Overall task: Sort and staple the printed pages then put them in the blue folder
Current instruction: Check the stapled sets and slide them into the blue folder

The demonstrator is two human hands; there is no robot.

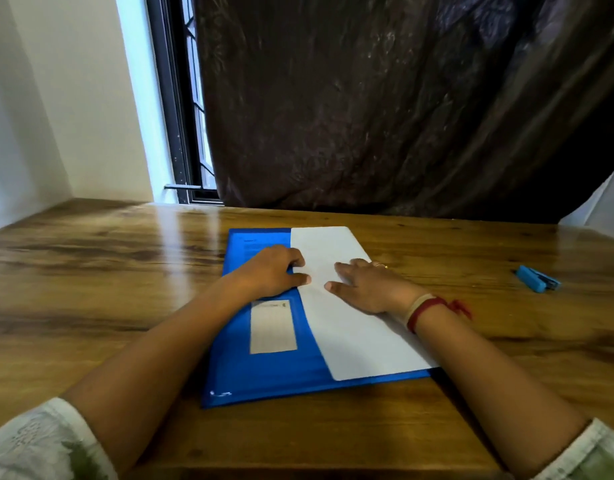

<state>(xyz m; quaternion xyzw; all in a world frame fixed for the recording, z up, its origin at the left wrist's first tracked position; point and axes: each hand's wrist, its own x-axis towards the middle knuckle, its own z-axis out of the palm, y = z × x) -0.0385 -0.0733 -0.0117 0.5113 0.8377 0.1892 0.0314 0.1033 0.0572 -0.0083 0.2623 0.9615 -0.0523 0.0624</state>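
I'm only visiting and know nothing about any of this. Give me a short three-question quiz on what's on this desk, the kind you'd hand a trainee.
1. True or false: the stapler lies on top of the blue folder.
2. What does the right hand press on? A the white pages; B the stapler; C a keyboard.
3. Which wrist wears the red thread?

Key: 1 false, it lies apart, off to the folder's right; 2 A; 3 the right.
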